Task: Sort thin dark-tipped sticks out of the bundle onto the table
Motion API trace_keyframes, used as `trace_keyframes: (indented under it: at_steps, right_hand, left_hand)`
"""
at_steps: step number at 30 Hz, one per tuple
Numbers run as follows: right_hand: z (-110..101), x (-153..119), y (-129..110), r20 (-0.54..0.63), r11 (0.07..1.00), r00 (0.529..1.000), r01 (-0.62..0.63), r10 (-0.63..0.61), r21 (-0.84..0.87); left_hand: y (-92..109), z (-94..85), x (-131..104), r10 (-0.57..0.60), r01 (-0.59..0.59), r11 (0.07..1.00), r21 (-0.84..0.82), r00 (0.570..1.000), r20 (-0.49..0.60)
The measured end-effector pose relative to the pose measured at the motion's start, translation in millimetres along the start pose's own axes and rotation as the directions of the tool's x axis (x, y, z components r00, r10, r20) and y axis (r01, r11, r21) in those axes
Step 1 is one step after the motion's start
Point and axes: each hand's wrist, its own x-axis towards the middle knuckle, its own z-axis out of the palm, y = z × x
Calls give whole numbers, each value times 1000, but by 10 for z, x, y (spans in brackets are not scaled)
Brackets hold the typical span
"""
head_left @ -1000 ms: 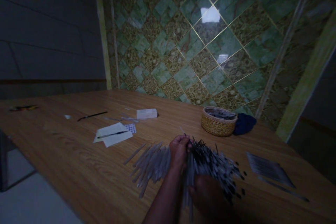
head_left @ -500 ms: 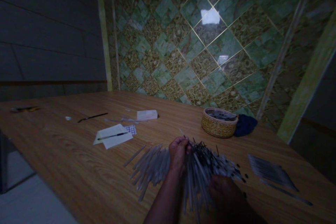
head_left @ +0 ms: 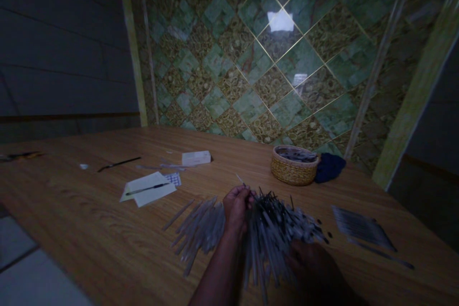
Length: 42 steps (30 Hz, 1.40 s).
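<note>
At lower centre, the left hand (head_left: 236, 206) pinched a thin pale stick (head_left: 239, 179) that loosening might drop; the right hand (head_left: 308, 264) showed unclear grip.

Left stick pile (head_left: 204, 225): is showing pale grey
Right stick pile (head_left: 270, 229): is mixing grey with black
Table (head_left: 96, 244): is showing brown wood grain
Tiled wall (head_left: 231, 83): is alternating green and mottled-brown diamonds
Basket (head_left: 292, 172): is showing tan weave
Cloth (head_left: 330, 167): is showing dark blue

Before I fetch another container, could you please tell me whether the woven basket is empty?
Not empty: the woven basket holds many slender pieces, visible inside its rim. How deep they go, I cannot tell.
</note>
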Motion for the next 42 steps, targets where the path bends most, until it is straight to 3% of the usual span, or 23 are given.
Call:
trace_keyframes:
  at_steps: [9, 17, 27, 31, 36, 42]
  right_hand:
    - [12, 41, 12, -13, 999, 1000, 14, -15, -46]
    - [-91, 51, -38, -64, 1000, 998, -16, 18, 16]
    - [56, 88, 80, -196, 984, 981, 37, -2, 176]
    - [107, 108, 171, -256, 950, 966, 119, -43, 289]
    - [72, 91, 165, -323, 895, 946, 147, -3, 421]
    - [-38, 21, 164, -280, 854, 959, 115, 38, 507]
  left_hand:
    - [-7, 61, -107, -20, 14, 997, 74, 997, 77]
    - [0, 154, -225, -71, 53, 994, 96, 978, 197]
    - [-19, 263, -404, -132, 102, 990, 94, 905, 404]
    - [3, 300, -483, -143, 100, 988, 116, 871, 470]
    - [-47, 337, -542, -166, 76, 979, 190, 839, 519]
    - [-127, 381, -577, -198, 88, 971, 221, 811, 550]
